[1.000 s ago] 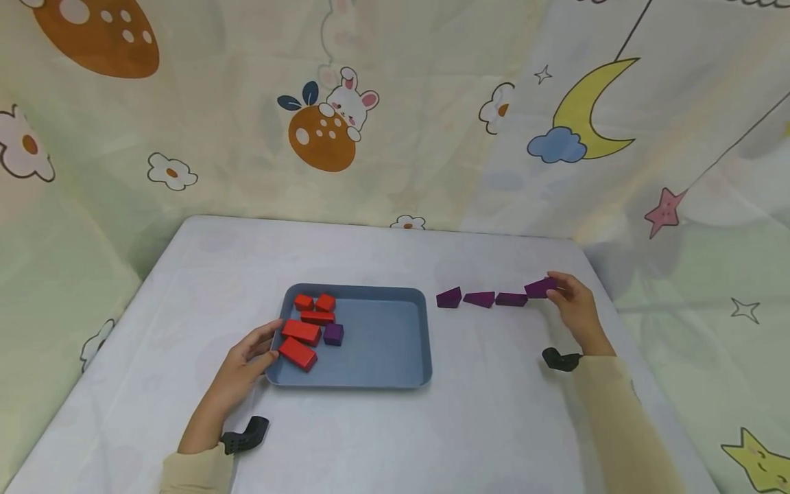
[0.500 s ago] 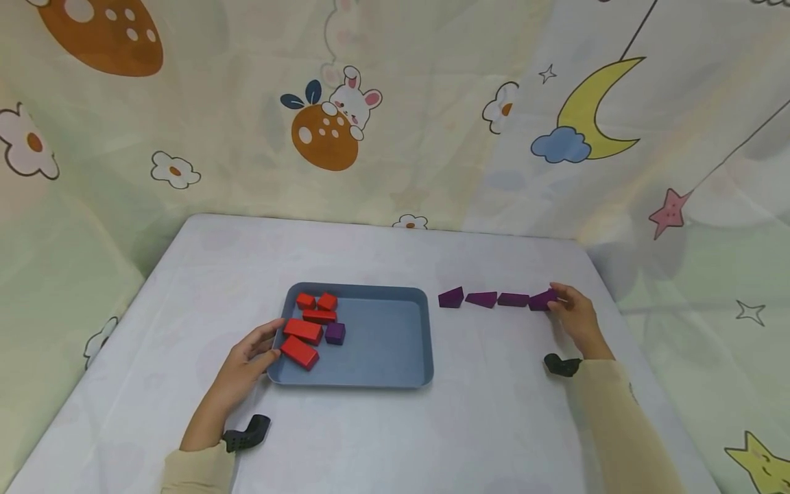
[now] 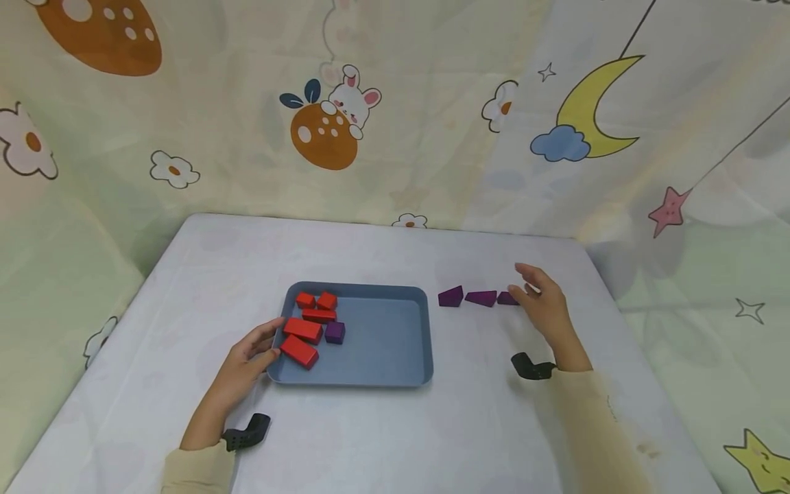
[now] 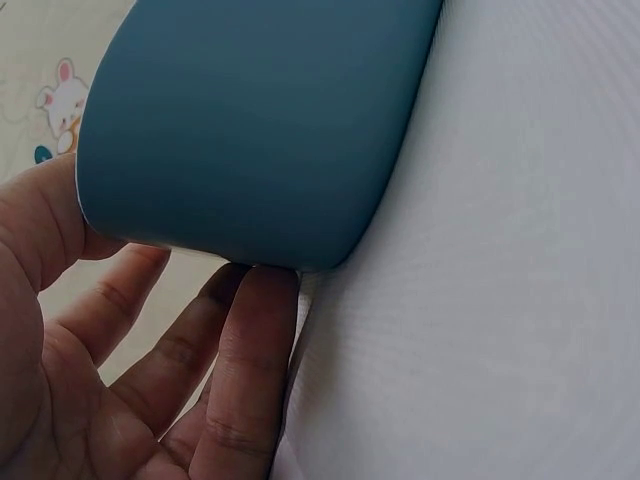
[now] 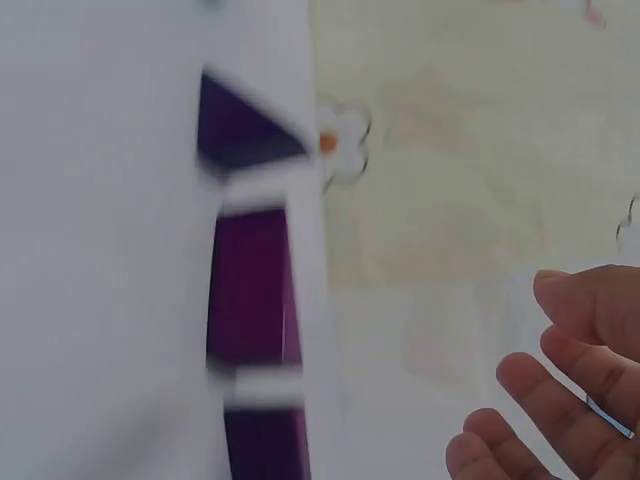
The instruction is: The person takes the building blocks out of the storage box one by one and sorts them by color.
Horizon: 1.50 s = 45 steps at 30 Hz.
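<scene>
A left hand [image 3: 243,362] pinches the blue tray [image 3: 384,339] at 9 o'clock as the right hand [image 3: 546,310], fingers spread, hovers beside purple blocks [image 3: 481,298] lined up outside the tray, between 2 and 3 o'clock.

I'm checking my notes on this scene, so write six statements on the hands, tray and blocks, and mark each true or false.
1. The left hand touches the tray. True.
2. Five red blocks lie in the tray. True.
3. No purple piece is in the tray. False: a purple cube lies there beside the red blocks.
4. The right hand is nearer the purple row than the tray. True.
5. The right hand holds a red block. False: it holds nothing.
6. In the head view, the purple row lies left of the tray. False: it lies to the right.
</scene>
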### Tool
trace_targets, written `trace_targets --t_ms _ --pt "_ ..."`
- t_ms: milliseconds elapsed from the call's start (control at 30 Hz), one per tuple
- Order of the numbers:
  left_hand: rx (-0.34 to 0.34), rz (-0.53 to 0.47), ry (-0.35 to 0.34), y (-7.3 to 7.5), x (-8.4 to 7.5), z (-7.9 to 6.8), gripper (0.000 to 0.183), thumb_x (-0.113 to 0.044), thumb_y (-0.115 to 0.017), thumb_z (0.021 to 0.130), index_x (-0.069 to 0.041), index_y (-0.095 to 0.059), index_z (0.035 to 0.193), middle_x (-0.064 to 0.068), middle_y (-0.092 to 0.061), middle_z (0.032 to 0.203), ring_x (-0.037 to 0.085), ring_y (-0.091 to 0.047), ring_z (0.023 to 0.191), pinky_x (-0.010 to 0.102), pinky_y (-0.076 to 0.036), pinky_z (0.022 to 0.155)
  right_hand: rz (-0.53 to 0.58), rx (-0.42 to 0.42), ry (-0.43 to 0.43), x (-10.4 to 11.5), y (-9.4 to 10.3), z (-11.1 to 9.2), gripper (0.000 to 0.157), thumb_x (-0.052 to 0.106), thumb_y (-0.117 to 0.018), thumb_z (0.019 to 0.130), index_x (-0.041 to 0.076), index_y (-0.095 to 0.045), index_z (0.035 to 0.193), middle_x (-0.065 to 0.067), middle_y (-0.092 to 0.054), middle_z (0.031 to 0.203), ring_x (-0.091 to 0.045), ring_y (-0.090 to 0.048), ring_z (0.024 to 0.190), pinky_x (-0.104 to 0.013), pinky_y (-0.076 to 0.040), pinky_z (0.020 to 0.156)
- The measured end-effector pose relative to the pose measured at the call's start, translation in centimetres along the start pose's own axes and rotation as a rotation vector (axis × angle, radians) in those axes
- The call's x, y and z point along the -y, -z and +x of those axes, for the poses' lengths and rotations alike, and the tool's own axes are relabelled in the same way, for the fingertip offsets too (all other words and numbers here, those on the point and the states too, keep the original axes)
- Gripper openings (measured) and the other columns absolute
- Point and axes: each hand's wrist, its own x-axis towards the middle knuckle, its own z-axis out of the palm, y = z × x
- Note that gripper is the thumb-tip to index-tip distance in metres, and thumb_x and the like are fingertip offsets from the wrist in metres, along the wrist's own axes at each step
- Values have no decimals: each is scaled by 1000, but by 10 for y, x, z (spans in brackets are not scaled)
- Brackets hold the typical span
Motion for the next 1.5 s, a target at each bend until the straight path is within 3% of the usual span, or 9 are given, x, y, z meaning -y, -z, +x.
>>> trace_targets --t_ms 133,300,500,767,967,1267,1500 --pt "-2 -4 7 0 0 1 58 -6 -55 107 -7 -44 164 22 -44 167 46 -49 148 57 -52 108 100 23 87 22 -28 -6 50 3 -68 105 -9 -51 151 -29 -53 156 -45 -47 149 -48 -39 120" --pt "1 -7 8 0 1 2 58 -5 -56 107 -7 -45 164 23 -45 166 45 -50 146 52 -53 107 188 64 165 40 -68 -15 45 -1 -70 102 -8 -58 145 -28 -60 149 -46 -55 141 -44 -43 116" --pt "5 -18 18 1 2 1 58 -6 -57 108 -7 -44 164 23 -45 166 45 -50 147 56 -52 108 244 142 226 57 -114 -26 45 -5 -72 99 -11 -60 141 -31 -62 144 -50 -58 136 -47 -48 112" --pt "1 -1 13 2 -1 2 58 -4 -56 107 -6 -45 164 23 -46 165 45 -51 146 48 -54 105 318 257 201 79 -163 -40 47 -5 -75 97 -8 -62 142 -25 -64 145 -42 -59 138 -46 -48 114" --pt "3 -11 10 1 -1 1 58 -4 -55 107 -6 -45 164 24 -45 166 47 -49 147 57 -52 108 349 311 211 95 -193 -48 46 -4 -76 96 -9 -63 140 -25 -65 143 -41 -60 137 -44 -50 113" --pt "3 -14 4 1 -2 1 58 -4 -55 107 -7 -44 164 23 -44 167 47 -48 148 61 -50 109 299 350 170 109 -229 -50 50 -3 -80 94 -6 -64 141 -21 -67 143 -37 -63 135 -41 -52 111" --pt "4 -25 -5 1 -3 -1 58 -4 -55 107 -6 -44 164 22 -44 167 47 -48 148 59 -49 110 101 276 146 117 -249 -49 47 2 -86 91 -2 -70 135 -18 -73 132 -33 -70 124 -44 -56 105"
